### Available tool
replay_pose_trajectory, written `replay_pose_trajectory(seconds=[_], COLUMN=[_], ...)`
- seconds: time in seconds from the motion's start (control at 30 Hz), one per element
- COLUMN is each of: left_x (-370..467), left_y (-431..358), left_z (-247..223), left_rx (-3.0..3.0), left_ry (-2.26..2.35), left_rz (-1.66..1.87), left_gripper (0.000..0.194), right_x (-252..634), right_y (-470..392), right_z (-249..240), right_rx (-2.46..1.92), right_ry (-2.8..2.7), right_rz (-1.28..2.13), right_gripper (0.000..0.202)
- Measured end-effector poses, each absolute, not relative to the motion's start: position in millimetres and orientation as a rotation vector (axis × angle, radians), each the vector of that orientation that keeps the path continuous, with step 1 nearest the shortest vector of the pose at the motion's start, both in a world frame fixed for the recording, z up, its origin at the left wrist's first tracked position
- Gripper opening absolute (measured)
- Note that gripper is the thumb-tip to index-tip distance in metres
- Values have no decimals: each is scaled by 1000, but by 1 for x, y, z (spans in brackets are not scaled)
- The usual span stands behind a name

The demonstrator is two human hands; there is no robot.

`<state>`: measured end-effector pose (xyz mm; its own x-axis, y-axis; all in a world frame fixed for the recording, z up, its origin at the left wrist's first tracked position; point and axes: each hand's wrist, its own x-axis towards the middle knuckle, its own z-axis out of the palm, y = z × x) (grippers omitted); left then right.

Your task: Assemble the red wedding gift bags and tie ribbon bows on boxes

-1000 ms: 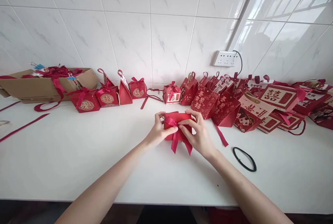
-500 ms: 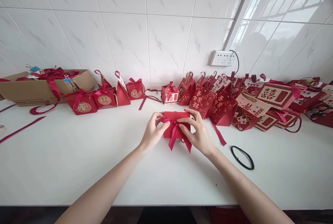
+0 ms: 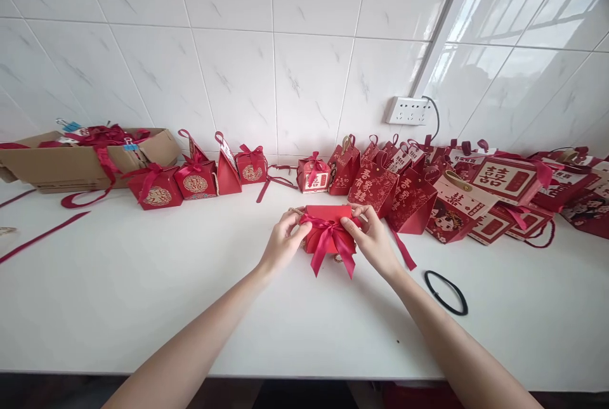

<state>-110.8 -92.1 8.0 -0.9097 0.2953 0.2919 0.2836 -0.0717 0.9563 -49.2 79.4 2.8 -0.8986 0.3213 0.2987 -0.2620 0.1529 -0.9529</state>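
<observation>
A small red gift box (image 3: 328, 212) stands on the white table between my hands. Across its front is a dark red satin ribbon bow (image 3: 330, 226), with two tails hanging down over the box. My left hand (image 3: 283, 243) pinches the bow's left loop, thumb in front and fingers around the box's left side. On the other side, my right hand (image 3: 375, 241) has its thumb on the right loop, its fingers curled behind. Both hands touch the box as well. The fingertips behind it are partly hidden.
Several finished-looking red boxes (image 3: 196, 182) line the wall on the left, beside a cardboard carton (image 3: 61, 168) of ribbons. A crowded group of red boxes (image 3: 371, 186) fills the right. A black hair tie (image 3: 446, 293) and a loose ribbon strip (image 3: 45, 238) lie on the table (image 3: 190, 307).
My right hand has moved from the middle of the bow to its right loop. The bow is now spread wider, its tails further apart. The view has shifted slightly.
</observation>
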Motion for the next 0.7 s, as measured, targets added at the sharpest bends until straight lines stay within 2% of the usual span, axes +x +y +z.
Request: replay_pose_trajectory(seconds=[0.13,0.4,0.57,0.7], left_x=[-113,-114,-114,-114], left_y=[-93,-95,-94,-93], left_z=[8,7,6,7], left_rx=[783,770,695,654], left_ry=[2048,2037,1944,1898], left_rz=[2042,2046,2041,2053], left_gripper=[23,25,41,36], right_x=[-51,-53,-52,-51], right_y=[82,86,87,88], right_z=[3,2,3,5], right_rx=[-57,-64,-120,-125], right_ry=[-2002,-2045,-2097,-2111], right_rz=[1819,1747,1699,1703], right_gripper=[39,38,40,42])
